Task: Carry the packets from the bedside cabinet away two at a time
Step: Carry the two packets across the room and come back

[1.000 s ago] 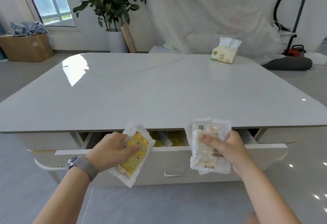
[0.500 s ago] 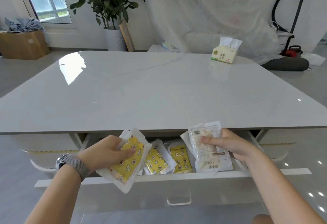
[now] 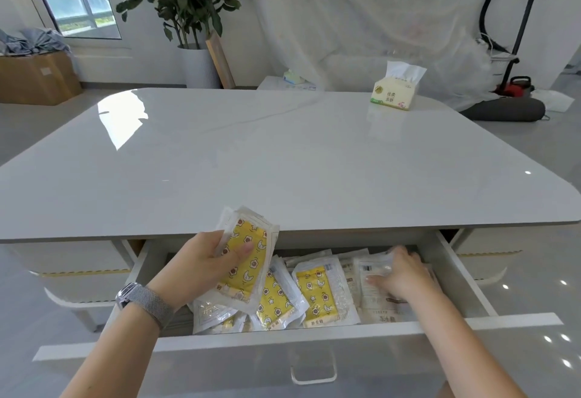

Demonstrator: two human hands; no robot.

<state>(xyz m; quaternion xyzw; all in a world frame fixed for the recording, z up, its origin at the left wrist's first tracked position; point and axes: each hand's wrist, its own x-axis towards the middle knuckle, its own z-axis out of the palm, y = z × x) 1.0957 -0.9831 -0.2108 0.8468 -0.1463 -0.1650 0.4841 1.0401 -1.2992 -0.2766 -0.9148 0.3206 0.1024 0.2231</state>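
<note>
Our left hand point(image 3: 201, 267) grips a yellow patterned packet point(image 3: 246, 259) over the open drawer point(image 3: 314, 334). Our right hand point(image 3: 405, 275) presses flat-fingered on a clear packet point(image 3: 374, 272); it should pinch just one.

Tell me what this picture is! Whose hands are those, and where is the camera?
The camera sits on a person's head and looks down, so you see that person's own two hands. The left hand, with a watch on its wrist, grips a yellow patterned packet in its fingers. The right hand lies on a white packet inside the open drawer, where more packets lie. On the shiny white table top stands a tissue pack.
</note>
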